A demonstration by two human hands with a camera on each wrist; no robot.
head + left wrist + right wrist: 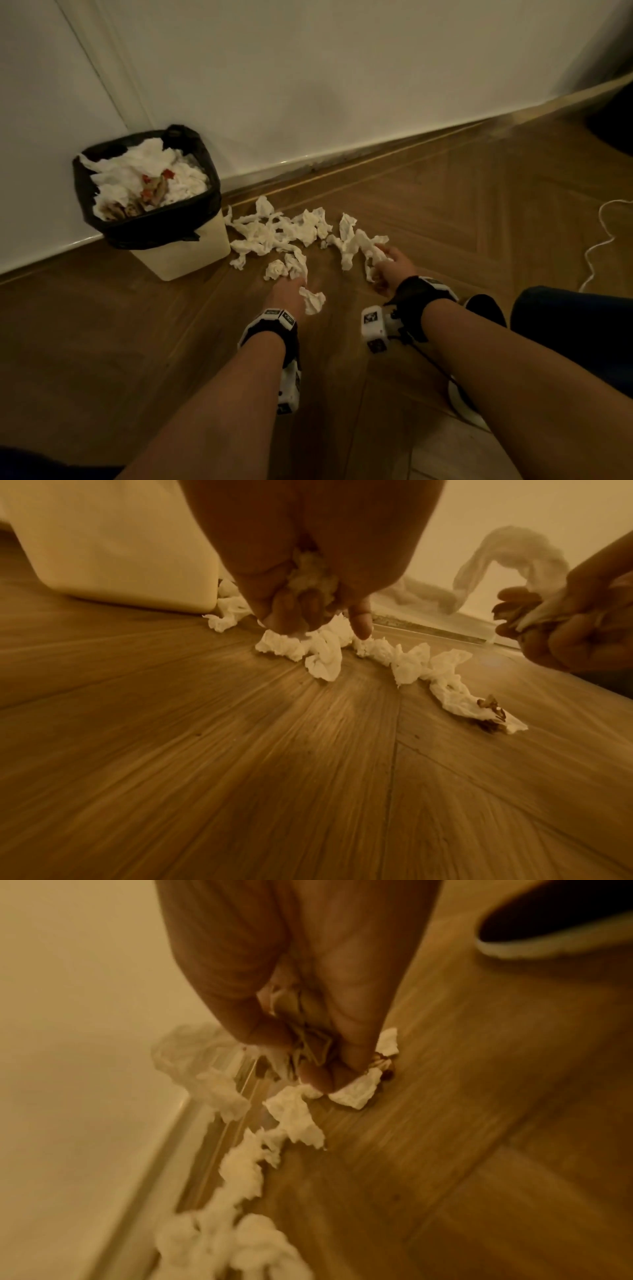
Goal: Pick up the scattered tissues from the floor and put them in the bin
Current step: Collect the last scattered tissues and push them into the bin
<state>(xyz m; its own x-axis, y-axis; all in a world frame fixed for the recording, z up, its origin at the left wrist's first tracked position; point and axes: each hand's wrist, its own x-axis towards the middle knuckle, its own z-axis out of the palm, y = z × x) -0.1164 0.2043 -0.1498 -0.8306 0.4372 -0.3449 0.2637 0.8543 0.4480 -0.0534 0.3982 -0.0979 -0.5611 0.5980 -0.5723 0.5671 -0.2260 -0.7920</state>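
Observation:
Several crumpled white tissues (281, 233) lie scattered on the wooden floor to the right of the bin (178, 253), a cream bin with a black liner, heaped with tissues. My left hand (289, 294) is low over the near tissues and grips a wad of tissue (313, 576) in its curled fingers; a crumpled piece (313, 299) shows beside it. My right hand (390, 269) grips another tissue (304, 1042) at the right end of the scatter, with a strip trailing up from it (514, 550). More tissues (240, 1172) run along the skirting board.
A white wall and skirting board (342, 150) run behind the scatter. A white cord (603, 240) lies on the floor at right. A dark shoe (486, 308) and my knee (575, 329) sit close behind my right hand. Bare wooden floor (102, 325) spreads left.

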